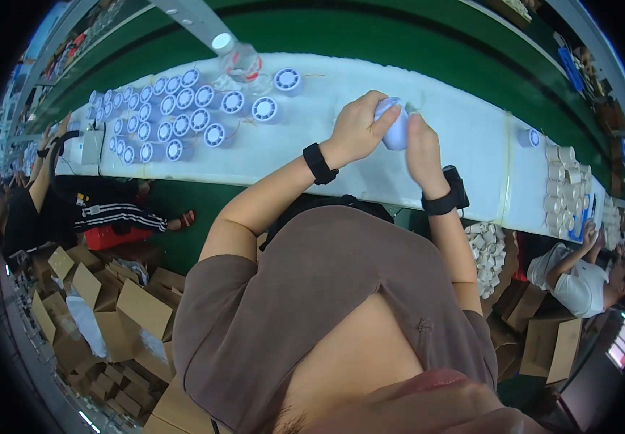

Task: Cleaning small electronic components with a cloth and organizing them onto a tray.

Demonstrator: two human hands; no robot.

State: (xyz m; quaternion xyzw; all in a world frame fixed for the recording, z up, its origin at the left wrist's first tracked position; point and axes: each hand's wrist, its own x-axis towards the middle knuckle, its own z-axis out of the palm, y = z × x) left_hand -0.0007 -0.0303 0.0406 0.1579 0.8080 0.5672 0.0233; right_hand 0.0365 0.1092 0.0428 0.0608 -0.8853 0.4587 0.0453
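Observation:
My left hand [359, 132] is closed around a pale lavender, rounded plastic housing [396, 135], held above the white tabletop. Close against the housing's right side is my right hand [424, 153], seen edge-on and smeared by motion, so its finger pose is unclear. A small greyish-green patch shows by its fingertips; its kind cannot be made out. To the left on the table stand several similar lavender cylinders [264, 109] with slotted round tops, some with thin wires. Another cylinder [529, 137] stands alone at the right.
A clear bottle [241, 63] with a white cap stands at the table's far side. Stacked cream-coloured round parts [561, 189] fill the right end. Open cardboard boxes [136, 307] lie at lower left. Co-workers sit at the left and at the right [576, 278].

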